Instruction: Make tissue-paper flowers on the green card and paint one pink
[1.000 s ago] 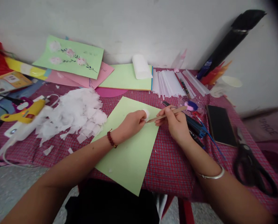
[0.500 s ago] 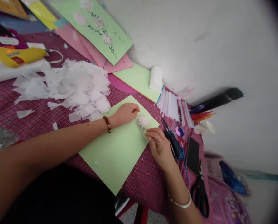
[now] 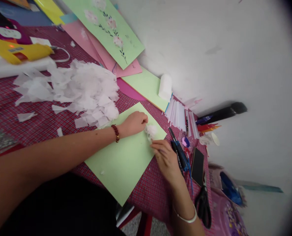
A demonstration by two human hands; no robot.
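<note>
A sheet of light green paper [image 3: 122, 167] lies on the checked tablecloth, with a ruffled white paper flower [image 3: 151, 130] near its right corner. My left hand [image 3: 135, 124] rests on the sheet just left of the flower, its fingers curled closed; whether anything is inside them is hidden. At the flower's lower edge, my right hand [image 3: 166, 159] has its fingertips pinched together. What they hold is too small to make out. A heap of torn white tissue paper pieces [image 3: 87, 85] lies beyond my left forearm.
A yellow glue gun [image 3: 25, 52] lies at the far left. Behind is a green card with paper flowers [image 3: 128, 46]. Along the right are a white roll [image 3: 165, 87], glue sticks [image 3: 177, 114], a phone [image 3: 197, 166] and black-handled scissors [image 3: 203, 208]. A wall [image 3: 222, 65] rises behind.
The view has shifted slightly. My right fingertips have moved a little down and away from the flower, while my left hand stays curled beside it.
</note>
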